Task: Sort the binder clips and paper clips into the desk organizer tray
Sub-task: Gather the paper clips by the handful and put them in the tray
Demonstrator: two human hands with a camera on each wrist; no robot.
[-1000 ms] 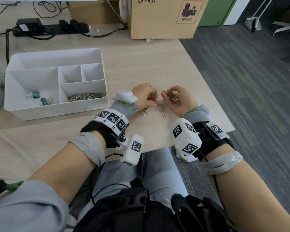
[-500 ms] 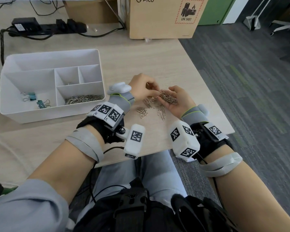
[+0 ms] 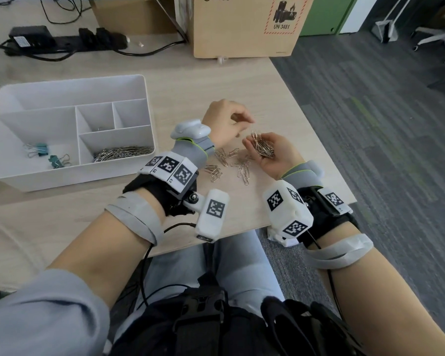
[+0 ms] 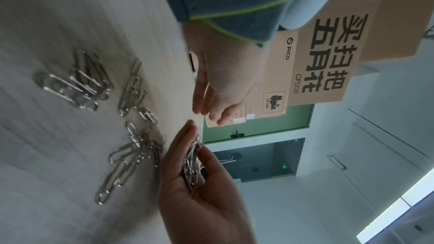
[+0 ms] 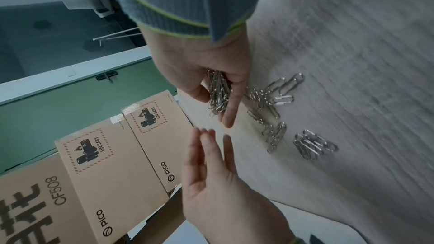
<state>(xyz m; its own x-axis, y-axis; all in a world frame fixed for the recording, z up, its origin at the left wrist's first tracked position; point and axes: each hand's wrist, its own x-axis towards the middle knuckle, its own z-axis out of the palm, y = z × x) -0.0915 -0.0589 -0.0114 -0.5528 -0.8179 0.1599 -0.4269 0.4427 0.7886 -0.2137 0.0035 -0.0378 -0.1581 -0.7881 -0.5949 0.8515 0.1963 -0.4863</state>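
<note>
My right hand [image 3: 274, 154] is cupped palm-up near the desk's right edge, fingers curled round a bundle of paper clips [image 3: 262, 147] that lies along the palm. My left hand [image 3: 226, 124] hovers just beside it on the far side, fingers loose and holding nothing as far as I can make out, though the wrist views are blurred.

The loose paper clips [image 3: 231, 165] lie on the desk [image 3: 190, 86] in three small clusters, directly below and between my two hands, toward the near edge. Most of them lie with their long axes running roughly from the near edge to the far one. My left hand is the free one, so I judge it should drop toward me and gather them into the right palm.

The organizer tray [image 3: 144, 80] sits well apart to the left, with paper clips in its front right compartment and the binder clips [image 3: 48, 155] in its large left one.
</note>
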